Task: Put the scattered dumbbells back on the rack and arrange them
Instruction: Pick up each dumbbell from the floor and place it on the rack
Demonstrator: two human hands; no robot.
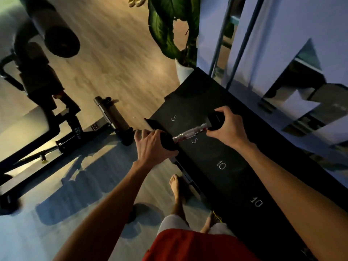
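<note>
The black rack (235, 166) runs from 12 to 5 o'clock, its top marked 5, 5, 10, 10. One dumbbell (190, 135) lies across it at the second 5 mark — chrome grip bare. The left hand (150, 146) wraps the 8 o'clock head; the right hand (228, 127) clasps the 2 o'clock head.

We see one dumbbell (190, 135) with two black heads and a shiny chrome handle between them. It lies almost level, slightly tilted up to the right, across the top of the black rack (235, 178), just over the second "5" mark. The rack top is flat and dark, with white numbers 5, 5, 10, 10 painted in a row.
</note>
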